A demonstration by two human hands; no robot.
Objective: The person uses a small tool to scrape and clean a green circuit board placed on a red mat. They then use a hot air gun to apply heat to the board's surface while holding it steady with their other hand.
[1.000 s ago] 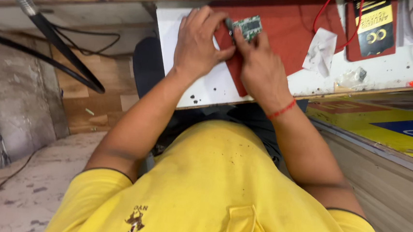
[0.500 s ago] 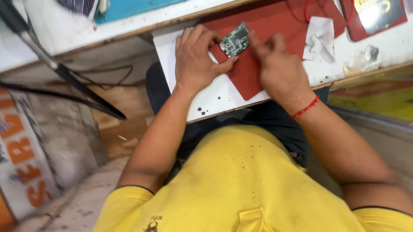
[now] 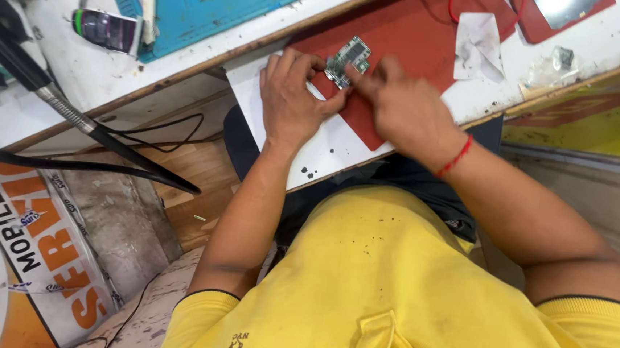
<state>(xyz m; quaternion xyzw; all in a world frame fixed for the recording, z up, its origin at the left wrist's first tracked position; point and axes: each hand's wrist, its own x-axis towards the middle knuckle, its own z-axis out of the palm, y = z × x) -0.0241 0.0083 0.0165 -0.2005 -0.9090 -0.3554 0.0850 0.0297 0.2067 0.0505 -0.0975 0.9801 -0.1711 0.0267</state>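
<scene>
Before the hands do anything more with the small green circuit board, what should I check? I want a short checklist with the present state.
1. Circuit board held by both hands: ok; the left hand and the right hand pinch it at its edges.
2. Board over the red mat: ok.
3. Contact of the fingers with components: cannot tell, the right hand is blurred.
4. Red wire apart from the board: ok.
5. White paper scrap apart from the hands: ok.
6. Black flexible arm away from the work: ok, it is far left.
</scene>
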